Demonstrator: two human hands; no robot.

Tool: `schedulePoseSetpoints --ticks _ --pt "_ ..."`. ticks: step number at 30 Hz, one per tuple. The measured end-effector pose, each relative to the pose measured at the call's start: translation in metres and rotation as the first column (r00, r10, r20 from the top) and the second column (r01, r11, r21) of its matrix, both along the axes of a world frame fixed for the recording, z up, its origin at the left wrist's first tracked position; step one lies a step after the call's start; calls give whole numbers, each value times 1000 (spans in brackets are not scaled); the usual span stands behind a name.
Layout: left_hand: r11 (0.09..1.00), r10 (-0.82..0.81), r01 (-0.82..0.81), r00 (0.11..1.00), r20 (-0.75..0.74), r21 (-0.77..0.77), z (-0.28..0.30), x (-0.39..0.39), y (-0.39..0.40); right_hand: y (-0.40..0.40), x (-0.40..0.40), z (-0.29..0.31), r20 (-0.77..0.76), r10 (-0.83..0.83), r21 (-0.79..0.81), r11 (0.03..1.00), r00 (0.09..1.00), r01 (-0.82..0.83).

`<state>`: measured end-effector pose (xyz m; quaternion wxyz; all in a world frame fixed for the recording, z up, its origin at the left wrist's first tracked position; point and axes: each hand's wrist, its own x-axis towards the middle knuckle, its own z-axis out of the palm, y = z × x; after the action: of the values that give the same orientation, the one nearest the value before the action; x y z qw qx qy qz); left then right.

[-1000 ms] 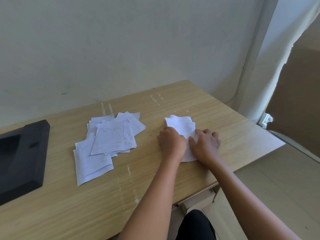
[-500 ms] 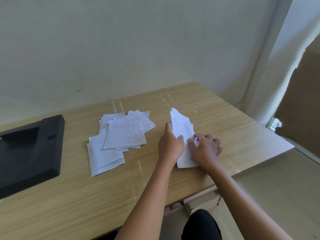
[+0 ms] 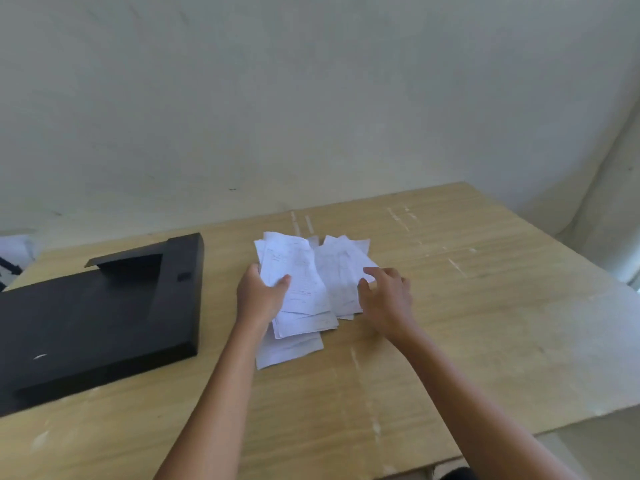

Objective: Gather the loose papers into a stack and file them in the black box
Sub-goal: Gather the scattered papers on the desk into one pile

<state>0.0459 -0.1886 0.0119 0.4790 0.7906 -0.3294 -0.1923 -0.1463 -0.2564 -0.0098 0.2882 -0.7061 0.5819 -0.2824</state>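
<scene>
Several loose white printed papers (image 3: pixel 332 282) lie in a rough pile on the wooden table (image 3: pixel 485 306). My left hand (image 3: pixel 259 296) grips a small bundle of sheets (image 3: pixel 294 268) over the pile's left side, thumb on top. At the pile's right edge my right hand (image 3: pixel 386 296) hovers with its fingers spread, touching or just above the sheets. The black box (image 3: pixel 104 313) lies flat and open to the left of the pile, nothing visible inside it.
A pale wall runs behind the table. The table's right edge and front edge fall off to a light floor (image 3: pixel 595 452). Bare wood stretches to the right of the papers and in front of them.
My left hand has carried the small bundle left from its separate spot to the main pile. My right hand let go of it and followed. The view has swung left, showing more of the box.
</scene>
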Motion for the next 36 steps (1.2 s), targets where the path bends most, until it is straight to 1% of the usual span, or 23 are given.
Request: schedulePoseSetpoints --ticks 5,7,9,11,13,15,17,20,25,28,30,32,33,34,35,36 --pt "997 -66 63 996 65 42 -9 -2 -26 -17 21 -2 -98 -29 -11 1000 995 28" --pt "994 -102 95 986 131 60 -10 -1 -27 -21 21 -3 -133 -50 -16 999 990 48" --pt "998 -62 56 969 240 31 -13 4 -15 -22 20 -8 -153 -80 -50 996 985 73" --pt "999 35 -40 942 333 9 -19 11 6 -21 16 -12 -195 -123 -106 989 973 104" --pt "992 48 -94 899 434 84 -33 19 22 -24 12 -16 -235 -151 -139 983 960 121" --pt "975 -33 -83 867 497 208 -47 23 28 -30 9 -16 -249 -159 -142 982 955 126" --pt "954 -111 -51 856 505 295 -53 21 26 -35 10 -15 -225 -162 -117 983 961 138" --pt "943 -143 -38 852 504 331 -53 15 17 -38 15 -14 -196 -155 -88 986 968 141" --pt "952 -83 -72 875 477 298 -51 2 1 -32 13 -15 -139 -118 -65 992 983 110" --pt "949 -102 -61 869 484 309 -50 -3 -9 -36 12 -13 -117 -117 -27 993 986 115" --pt "965 -81 -57 863 498 255 -49 -1 -10 -41 13 -12 -85 -148 -17 989 985 147" --pt "978 21 -126 854 520 167 -45 2 -1 -45 14 -11 -89 -149 -32 989 985 147" --pt "969 62 -178 846 530 172 -42 4 4 -45 15 -11 -108 -139 -37 990 984 135" --pt "954 66 -214 835 547 211 -41 5 9 -45 17 -12 -126 -131 -41 991 983 127" --pt "942 54 -228 828 558 247 -40 6 11 -43 19 -14 -146 -122 -49 992 982 116" --pt "942 51 -221 837 545 251 -40 8 11 -41 20 -15 -170 -113 -67 992 979 103"
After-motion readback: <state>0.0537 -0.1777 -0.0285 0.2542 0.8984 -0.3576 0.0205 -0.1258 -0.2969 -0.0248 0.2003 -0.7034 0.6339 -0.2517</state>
